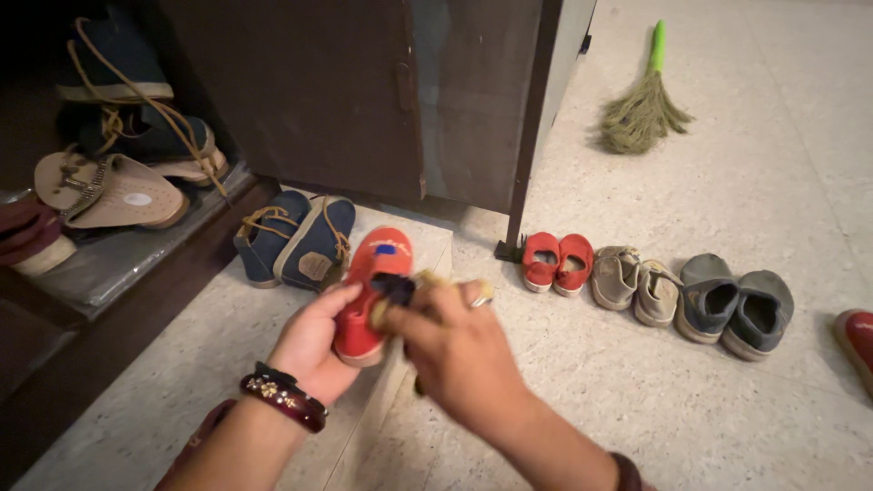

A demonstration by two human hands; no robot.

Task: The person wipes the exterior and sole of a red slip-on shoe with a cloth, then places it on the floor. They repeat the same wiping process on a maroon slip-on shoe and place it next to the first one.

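My left hand (314, 341) holds a small red shoe (375, 273) from below, sole side turned up, with a blue patch near its toe. My right hand (455, 350) presses a small brush with a dark head (393, 289) against the shoe; a light handle end shows by my fingers. A dark bangle sits on my left wrist and a ring on a right finger. Both hands hover over the speckled floor in front of a shoe cupboard.
A pair of navy laced boots (296, 238) stands by the cupboard. Along the floor sit red shoes (556, 262), beige shoes (637, 284) and grey shoes (735, 307). A grass broom (642, 109) lies farther back. Sandals (109, 191) fill the open cupboard shelf.
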